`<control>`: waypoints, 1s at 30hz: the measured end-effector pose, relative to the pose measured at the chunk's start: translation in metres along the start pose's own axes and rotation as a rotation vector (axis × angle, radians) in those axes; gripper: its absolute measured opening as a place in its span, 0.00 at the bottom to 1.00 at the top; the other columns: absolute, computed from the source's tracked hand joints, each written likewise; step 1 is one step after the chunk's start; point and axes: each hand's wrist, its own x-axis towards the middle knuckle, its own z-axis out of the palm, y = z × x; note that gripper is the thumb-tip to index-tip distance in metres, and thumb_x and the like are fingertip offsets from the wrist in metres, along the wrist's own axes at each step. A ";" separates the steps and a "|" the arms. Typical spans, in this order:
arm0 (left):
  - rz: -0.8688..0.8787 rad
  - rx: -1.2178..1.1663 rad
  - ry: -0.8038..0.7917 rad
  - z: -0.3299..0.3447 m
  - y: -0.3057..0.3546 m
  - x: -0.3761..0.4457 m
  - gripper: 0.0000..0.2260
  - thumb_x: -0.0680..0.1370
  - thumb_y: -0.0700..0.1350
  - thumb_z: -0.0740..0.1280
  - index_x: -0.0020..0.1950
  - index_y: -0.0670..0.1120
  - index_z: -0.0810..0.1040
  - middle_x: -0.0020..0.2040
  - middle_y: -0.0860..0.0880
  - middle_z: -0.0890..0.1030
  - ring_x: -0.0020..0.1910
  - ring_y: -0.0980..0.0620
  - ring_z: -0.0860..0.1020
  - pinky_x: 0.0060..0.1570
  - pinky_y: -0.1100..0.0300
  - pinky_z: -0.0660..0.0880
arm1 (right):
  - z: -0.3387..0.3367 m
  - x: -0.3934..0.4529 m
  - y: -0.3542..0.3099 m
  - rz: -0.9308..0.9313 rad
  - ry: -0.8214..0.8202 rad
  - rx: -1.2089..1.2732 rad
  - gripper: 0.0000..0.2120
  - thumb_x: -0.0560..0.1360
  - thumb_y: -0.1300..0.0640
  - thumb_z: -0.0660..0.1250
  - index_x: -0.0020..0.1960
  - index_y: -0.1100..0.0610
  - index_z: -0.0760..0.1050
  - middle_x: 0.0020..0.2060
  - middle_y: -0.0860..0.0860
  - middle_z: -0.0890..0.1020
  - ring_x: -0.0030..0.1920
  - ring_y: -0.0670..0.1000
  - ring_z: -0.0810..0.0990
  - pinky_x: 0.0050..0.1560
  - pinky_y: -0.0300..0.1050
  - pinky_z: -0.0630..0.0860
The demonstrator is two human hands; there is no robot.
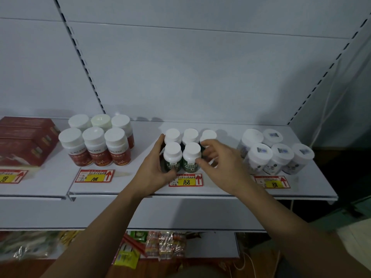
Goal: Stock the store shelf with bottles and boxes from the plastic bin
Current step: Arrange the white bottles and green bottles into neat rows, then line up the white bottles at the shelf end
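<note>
One white metal shelf [220,189] spans the view, and we note four product groups on it. At far left sits a stack of red boxes [26,139]. Next to them stand six red-labelled bottles [94,143] with white caps, in two rows of three. On the right stand five pale bottles [275,153] with small printed stickers on their lids.

Centre: five green-labelled bottles [181,149], white-capped, upright, three behind and two in front, touching or just beside one another. We see both hands on this group. Our left hand [154,167] cups the left side of the cluster: fingers curve up along the back-left bottle, thumb pressed low against the front-left bottle [172,156]. Our right hand [218,165] has its grip loosely curled; the thumb tip touches the front-right bottle [191,156], and the fingers curve toward the back-right bottle [208,136]. Whether those fingers actually clasp it, we cannot tell.

Along the shelf front lie red-and-yellow price tags: "108" [94,176], "168" [185,180], "88" [274,182].

Below the shelf, a lower level holds mixed packaged goods [160,245], blurred.
</note>
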 end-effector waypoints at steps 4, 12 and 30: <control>0.033 0.082 0.022 -0.001 0.004 -0.001 0.43 0.72 0.35 0.73 0.74 0.69 0.56 0.64 0.71 0.74 0.63 0.63 0.77 0.57 0.66 0.77 | 0.013 -0.006 0.003 0.076 0.004 0.031 0.18 0.71 0.52 0.79 0.59 0.49 0.79 0.44 0.41 0.84 0.44 0.38 0.82 0.49 0.35 0.80; 0.044 0.110 0.020 -0.001 0.005 0.000 0.37 0.72 0.37 0.72 0.72 0.64 0.60 0.63 0.60 0.78 0.61 0.55 0.79 0.58 0.48 0.79 | 0.020 -0.005 0.003 0.105 0.012 0.059 0.16 0.71 0.54 0.78 0.57 0.50 0.80 0.45 0.43 0.85 0.44 0.39 0.83 0.50 0.41 0.82; 0.189 0.617 -0.213 -0.025 0.084 0.052 0.31 0.85 0.55 0.52 0.82 0.39 0.46 0.83 0.43 0.50 0.82 0.50 0.48 0.74 0.65 0.45 | -0.139 -0.008 0.029 0.024 0.024 -0.547 0.27 0.81 0.50 0.66 0.77 0.58 0.67 0.75 0.55 0.70 0.77 0.55 0.64 0.77 0.45 0.54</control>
